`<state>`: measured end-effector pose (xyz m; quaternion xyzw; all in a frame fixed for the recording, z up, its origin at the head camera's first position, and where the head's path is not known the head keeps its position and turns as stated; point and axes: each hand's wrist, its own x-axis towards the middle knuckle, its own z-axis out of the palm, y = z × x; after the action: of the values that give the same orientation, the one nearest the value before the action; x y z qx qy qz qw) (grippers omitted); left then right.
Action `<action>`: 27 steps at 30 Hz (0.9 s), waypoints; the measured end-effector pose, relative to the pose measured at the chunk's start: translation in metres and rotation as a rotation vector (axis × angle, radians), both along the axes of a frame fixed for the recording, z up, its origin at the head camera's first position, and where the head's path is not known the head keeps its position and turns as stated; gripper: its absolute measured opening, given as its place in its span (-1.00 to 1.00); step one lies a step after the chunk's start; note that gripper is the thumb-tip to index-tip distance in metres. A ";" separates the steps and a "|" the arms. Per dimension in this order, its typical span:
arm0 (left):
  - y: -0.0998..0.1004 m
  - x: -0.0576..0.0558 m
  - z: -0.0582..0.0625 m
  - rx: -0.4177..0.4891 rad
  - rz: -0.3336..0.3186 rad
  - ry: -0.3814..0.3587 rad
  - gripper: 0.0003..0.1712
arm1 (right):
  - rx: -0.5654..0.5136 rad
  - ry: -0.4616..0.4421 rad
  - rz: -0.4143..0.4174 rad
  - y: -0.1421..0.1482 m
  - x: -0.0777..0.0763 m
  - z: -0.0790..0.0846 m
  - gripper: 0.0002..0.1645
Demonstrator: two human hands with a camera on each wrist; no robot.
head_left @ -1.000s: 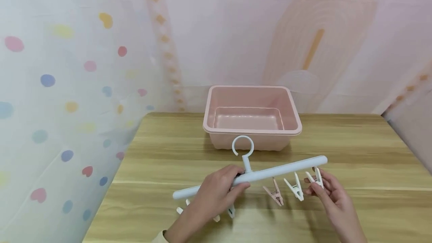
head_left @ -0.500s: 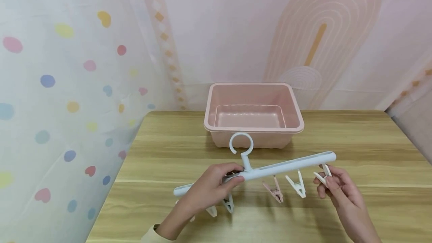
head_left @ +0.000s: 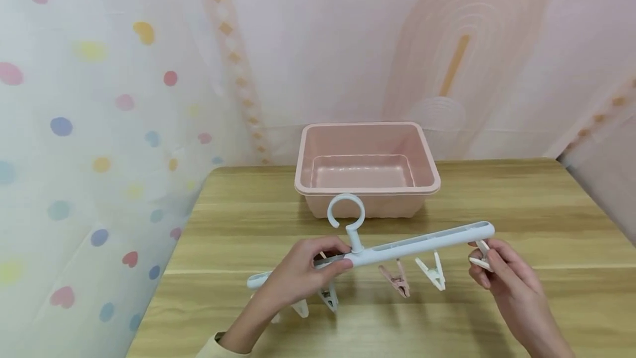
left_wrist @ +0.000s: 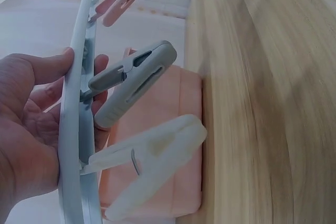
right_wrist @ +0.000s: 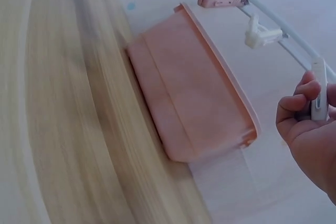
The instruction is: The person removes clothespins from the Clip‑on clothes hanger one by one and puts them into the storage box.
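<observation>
A pale blue clip hanger [head_left: 397,247] with a round hook [head_left: 345,212] is held above the wooden table [head_left: 238,220]. My left hand [head_left: 303,274] grips its bar just left of the hook; the bar [left_wrist: 76,103] lies across the palm. Grey [left_wrist: 131,82] and white [left_wrist: 152,166] pegs hang beside that hand. My right hand [head_left: 497,272] pinches the white peg [head_left: 481,254] at the bar's right end, with the peg [right_wrist: 318,90] between thumb and fingers. A pink peg [head_left: 396,279] and a white peg [head_left: 431,272] hang between the hands.
A pink plastic tub [head_left: 366,167] stands behind the hanger at the table's far middle, with nothing in it. A dotted sheer curtain [head_left: 89,153] hangs along the table's left edge. A patterned wall [head_left: 447,59] closes the back.
The hanger's right end has risen a little and the bar has turned. My right hand has followed the end peg up and now pinches it. The left hand keeps its grip.
</observation>
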<state>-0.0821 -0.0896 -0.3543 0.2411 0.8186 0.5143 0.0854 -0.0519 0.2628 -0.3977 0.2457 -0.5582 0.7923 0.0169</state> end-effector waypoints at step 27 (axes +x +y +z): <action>0.000 0.000 0.006 0.009 0.032 0.043 -0.92 | 0.663 0.271 -0.806 -0.023 -0.001 0.022 -0.87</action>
<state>-0.0820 -0.0899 -0.3479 0.2392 0.8217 0.5140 0.0586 -0.0524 0.2400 -0.3760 0.1043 -0.8212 0.4656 0.3130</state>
